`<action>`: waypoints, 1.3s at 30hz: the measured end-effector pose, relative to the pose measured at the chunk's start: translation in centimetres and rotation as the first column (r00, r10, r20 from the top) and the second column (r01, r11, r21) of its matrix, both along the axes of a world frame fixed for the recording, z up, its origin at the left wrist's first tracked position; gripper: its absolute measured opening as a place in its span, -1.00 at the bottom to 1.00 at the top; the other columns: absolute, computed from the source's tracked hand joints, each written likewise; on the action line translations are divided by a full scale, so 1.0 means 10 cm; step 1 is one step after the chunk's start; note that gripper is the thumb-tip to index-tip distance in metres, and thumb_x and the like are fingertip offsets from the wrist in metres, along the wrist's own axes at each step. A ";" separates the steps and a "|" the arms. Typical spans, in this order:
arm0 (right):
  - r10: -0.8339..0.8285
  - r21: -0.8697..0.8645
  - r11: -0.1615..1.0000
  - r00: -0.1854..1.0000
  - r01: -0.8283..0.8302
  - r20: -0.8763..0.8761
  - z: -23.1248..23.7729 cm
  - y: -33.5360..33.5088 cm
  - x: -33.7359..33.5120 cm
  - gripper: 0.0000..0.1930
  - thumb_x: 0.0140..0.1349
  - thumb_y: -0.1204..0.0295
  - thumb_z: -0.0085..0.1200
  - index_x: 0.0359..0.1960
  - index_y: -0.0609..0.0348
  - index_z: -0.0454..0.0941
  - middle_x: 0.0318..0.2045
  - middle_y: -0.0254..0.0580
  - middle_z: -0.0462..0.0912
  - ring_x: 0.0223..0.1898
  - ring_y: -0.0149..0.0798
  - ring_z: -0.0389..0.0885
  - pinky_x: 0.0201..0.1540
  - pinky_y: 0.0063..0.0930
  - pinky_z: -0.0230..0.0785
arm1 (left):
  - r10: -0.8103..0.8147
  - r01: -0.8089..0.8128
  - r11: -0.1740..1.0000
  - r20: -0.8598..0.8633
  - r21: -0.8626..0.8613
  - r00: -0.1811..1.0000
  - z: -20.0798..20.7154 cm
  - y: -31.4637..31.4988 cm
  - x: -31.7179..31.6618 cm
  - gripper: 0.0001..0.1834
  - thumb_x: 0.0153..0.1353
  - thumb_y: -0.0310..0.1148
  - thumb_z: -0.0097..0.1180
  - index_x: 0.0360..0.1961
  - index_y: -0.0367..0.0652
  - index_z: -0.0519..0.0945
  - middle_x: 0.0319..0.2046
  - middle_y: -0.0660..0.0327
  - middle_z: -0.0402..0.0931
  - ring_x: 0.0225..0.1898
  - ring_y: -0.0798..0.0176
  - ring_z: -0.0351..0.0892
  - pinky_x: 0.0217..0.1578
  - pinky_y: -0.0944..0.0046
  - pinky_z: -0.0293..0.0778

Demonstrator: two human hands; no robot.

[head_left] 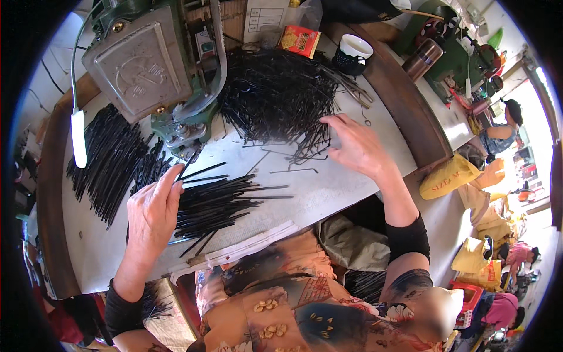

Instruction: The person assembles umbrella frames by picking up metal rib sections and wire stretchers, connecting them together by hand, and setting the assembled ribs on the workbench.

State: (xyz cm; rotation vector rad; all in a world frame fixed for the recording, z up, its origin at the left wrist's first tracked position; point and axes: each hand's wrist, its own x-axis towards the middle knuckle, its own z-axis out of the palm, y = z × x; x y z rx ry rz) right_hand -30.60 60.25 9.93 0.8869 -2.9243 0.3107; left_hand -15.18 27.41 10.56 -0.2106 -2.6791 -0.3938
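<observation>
Pinching a slim dark piece (pixel 189 162) between thumb and forefinger, the left hand (pixel 153 208) is just beside the lower head (pixel 183 128) of the green machine (pixel 141 73); the right hand (pixel 359 146) has thumb and forefinger spread, at the near right edge of a tangled heap of black rods (pixel 275 94); whether its fingertips touch a rod, cannot tell.

Main risk, as judged: left fingertips caught or bruised, should the head move while they are this near; cause, a short grip close to the metal. Second: several rods dragged out together, since they lie crossed and some have bent ends; the loose hooked wire (pixel 293 171) on the white tabletop (pixel 375 176) could snag likewise. Third: the bundle of dark strips (pixel 214 205) beside the left hand could be knocked askew by the wrist; the cup (pixel 355 50), near the heap, might tip if rods were pulled hard against it.
</observation>
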 end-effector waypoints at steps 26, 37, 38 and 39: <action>-0.417 -0.030 0.904 0.863 0.426 -0.286 -0.38 0.46 -1.21 -0.72 0.07 0.41 0.04 -0.15 0.15 0.53 -0.12 -0.10 0.54 -0.09 -0.05 0.51 -0.05 -0.23 0.36 | 0.087 -0.145 0.883 0.148 0.446 0.985 -0.06 -0.22 0.06 -0.83 0.22 -0.52 -0.07 -0.18 -0.35 0.46 -0.45 0.13 0.55 -0.67 0.44 0.38 -0.59 0.44 0.35; -0.351 -0.235 0.923 0.916 0.304 -0.194 -0.51 0.50 -1.15 -0.75 0.15 0.41 -0.07 -0.14 0.19 0.46 -0.16 0.01 0.53 -0.20 0.09 0.53 -0.12 -0.10 0.37 | 0.087 -0.143 0.884 0.143 0.445 0.986 -0.08 -0.23 0.08 -0.82 0.22 -0.51 -0.06 -0.18 -0.36 0.46 -0.47 0.12 0.55 -0.68 0.44 0.37 -0.60 0.44 0.34; -0.396 -0.267 0.903 0.894 0.337 -0.210 -0.51 0.53 -1.13 -0.76 0.16 0.41 -0.08 -0.14 0.19 0.46 -0.16 0.00 0.53 -0.19 0.08 0.53 -0.13 -0.09 0.37 | 0.087 -0.141 0.887 0.140 0.440 0.986 -0.08 -0.24 0.07 -0.82 0.22 -0.51 -0.06 -0.18 -0.36 0.46 -0.47 0.12 0.55 -0.68 0.44 0.37 -0.60 0.44 0.34; -0.442 -0.300 0.879 0.869 0.370 -0.223 -0.49 0.54 -1.08 -0.76 0.17 0.40 -0.08 -0.14 0.19 0.46 -0.15 -0.01 0.53 -0.18 0.07 0.53 -0.14 -0.09 0.37 | 0.086 -0.139 0.890 0.139 0.434 0.987 -0.07 -0.25 0.07 -0.82 0.22 -0.51 -0.05 -0.17 -0.37 0.47 -0.47 0.12 0.55 -0.68 0.44 0.37 -0.61 0.44 0.34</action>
